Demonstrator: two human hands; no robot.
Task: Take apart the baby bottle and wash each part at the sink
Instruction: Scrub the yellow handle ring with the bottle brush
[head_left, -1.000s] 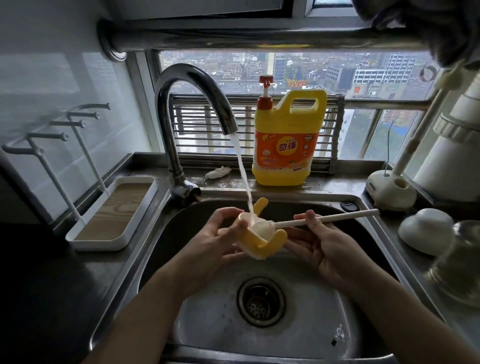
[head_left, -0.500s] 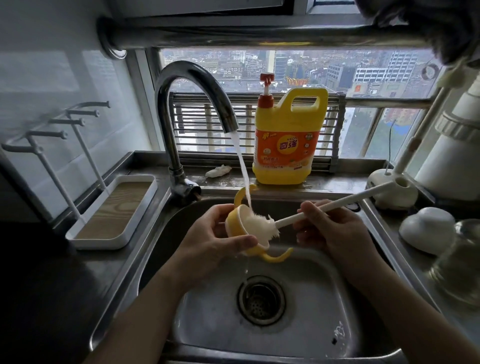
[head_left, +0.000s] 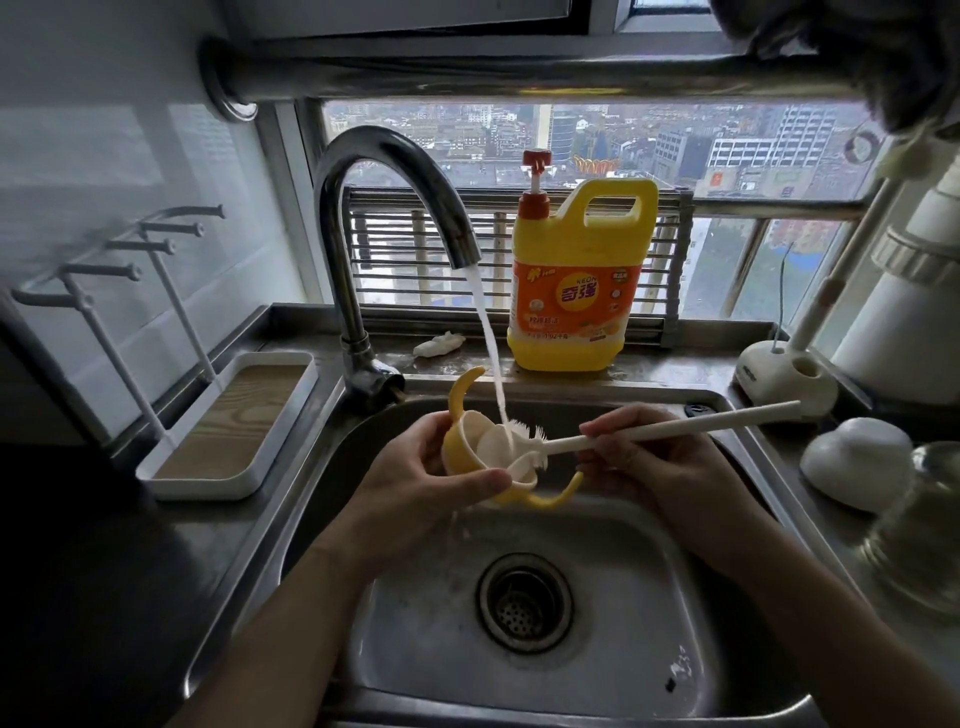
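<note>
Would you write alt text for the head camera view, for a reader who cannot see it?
Over a steel sink, the left hand holds a yellow handled bottle collar under the running tap while the right hand holds a white bottle brush to its opening. A yellow detergent jug stands behind.

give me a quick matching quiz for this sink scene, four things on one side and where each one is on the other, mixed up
Things:
1 yellow handled bottle collar
2 bottle brush
3 dish soap jug
4 white drying rack

Places:
A on the ledge behind the sink
B held in the left hand under the tap water
C on the counter left of the sink
D handle held in the right hand

Pairs: 1-B, 2-D, 3-A, 4-C
</note>
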